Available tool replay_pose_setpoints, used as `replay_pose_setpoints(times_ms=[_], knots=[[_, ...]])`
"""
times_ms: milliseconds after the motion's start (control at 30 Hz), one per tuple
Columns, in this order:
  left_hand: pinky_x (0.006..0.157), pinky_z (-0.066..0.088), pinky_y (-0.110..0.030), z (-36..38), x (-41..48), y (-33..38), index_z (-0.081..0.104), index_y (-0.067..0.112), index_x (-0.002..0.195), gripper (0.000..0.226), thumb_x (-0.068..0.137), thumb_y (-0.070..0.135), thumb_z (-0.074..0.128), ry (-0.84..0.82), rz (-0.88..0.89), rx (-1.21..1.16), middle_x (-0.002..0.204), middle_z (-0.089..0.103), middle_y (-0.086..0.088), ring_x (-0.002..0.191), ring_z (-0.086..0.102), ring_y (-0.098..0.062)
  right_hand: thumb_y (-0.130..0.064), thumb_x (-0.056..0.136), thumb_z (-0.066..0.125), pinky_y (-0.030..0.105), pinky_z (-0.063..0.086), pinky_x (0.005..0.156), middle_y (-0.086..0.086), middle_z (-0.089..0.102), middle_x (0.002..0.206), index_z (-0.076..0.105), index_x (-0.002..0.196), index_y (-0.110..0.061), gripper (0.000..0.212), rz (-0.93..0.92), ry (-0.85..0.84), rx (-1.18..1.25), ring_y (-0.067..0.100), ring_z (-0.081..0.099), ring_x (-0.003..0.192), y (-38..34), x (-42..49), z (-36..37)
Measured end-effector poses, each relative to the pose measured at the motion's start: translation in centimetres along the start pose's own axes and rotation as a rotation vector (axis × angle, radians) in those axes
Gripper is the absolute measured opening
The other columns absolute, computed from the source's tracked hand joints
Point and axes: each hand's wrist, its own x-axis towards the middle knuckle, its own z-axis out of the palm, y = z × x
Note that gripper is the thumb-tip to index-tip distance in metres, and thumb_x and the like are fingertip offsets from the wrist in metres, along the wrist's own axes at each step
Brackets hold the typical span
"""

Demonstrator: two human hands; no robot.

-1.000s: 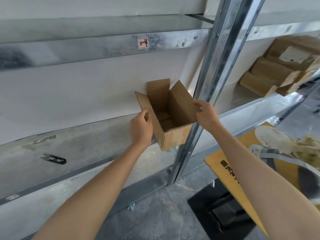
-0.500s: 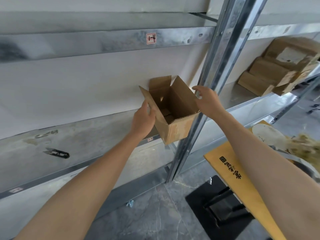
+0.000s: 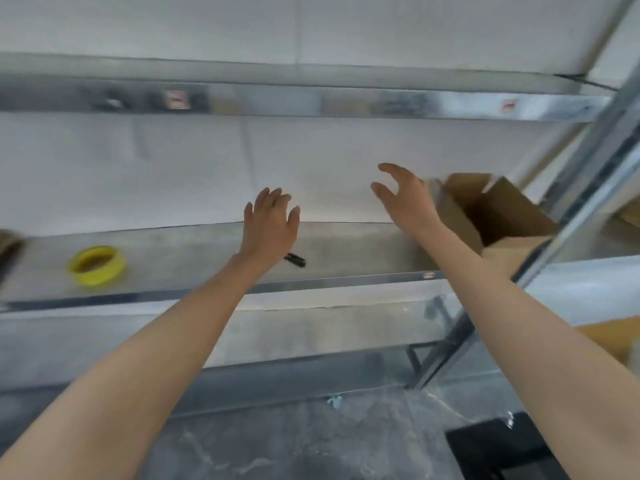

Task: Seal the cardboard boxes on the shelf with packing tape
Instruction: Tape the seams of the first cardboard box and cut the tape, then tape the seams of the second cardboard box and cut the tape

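Hands hover above the grey metal shelf [image 3: 360, 249], and neither holds anything. The left hand [image 3: 270, 225] is spread flat, its fingers [image 3: 273, 199] straight and slightly fanned, tips toward the white back wall [image 3: 173, 174]. The right hand [image 3: 407, 199] is loosely cupped, its fingers [image 3: 391, 169] curved with the thumb set apart, gripping nothing. The open brown cardboard box [image 3: 502, 216] stands on the shelf just to the right of the right fingers, on the far side of that hand's back, its flaps up and unsealed; blur hides whether the hand touches the nearest flap. The yellow roll of packing tape [image 3: 95, 265] lies flat on the same shelf well to the left of the left fingers, apart from both hands. The small black hand tool [image 3: 295, 260] lies on the shelf just below the left fingers, beside the wrist and partly hidden by it. The silver metal upright post [image 3: 595, 188] rises beyond the box, farther from the right fingers than the box itself. Everything in view is blurred.
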Motion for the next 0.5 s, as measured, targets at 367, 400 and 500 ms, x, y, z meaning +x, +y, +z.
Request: replay_pose_setpoints(times_ms=[367,400,500], knots=[[0.111,0.021,-0.047,-17.8,-14.3,-22.0,0.048,0.004,0.132,0.041,0.101,0.026,0.037,0.177,-0.28,0.279,0.147,0.04,-0.01,0.142,0.024,-0.028,-0.032,0.098,0.049,0.014,0.028,0.093,-0.002,0.047,0.143,0.049,0.137,-0.018,0.042,-0.257,-0.182,0.236,0.016,0.048,0.123,-22.9,-5.5,15.7],[0.11,0.023,-0.047,-19.1,-15.5,-23.6,0.049,0.003,0.132,0.041,0.101,0.026,0.036,0.182,-0.303,0.291,0.146,0.042,-0.011,0.14,0.026,-0.029,-0.032,0.098,0.049,0.014,0.028,0.093,-0.002,0.047,0.143,0.049,0.136,-0.018,0.041,-0.274,-0.204,0.252,0.016,0.048,0.124,-24.6,-5.9,17.0],[0.105,0.028,-0.045,-22.7,-19.0,-27.7,0.05,0.007,0.131,0.04,0.1,0.026,0.032,0.191,-0.382,0.336,0.138,0.049,-0.011,0.132,0.035,-0.031,-0.032,0.098,0.049,0.017,0.029,0.098,-0.001,0.048,0.142,0.051,0.135,-0.017,0.04,-0.326,-0.267,0.279,0.016,0.045,0.128,-29.3,-7.1,20.8]])
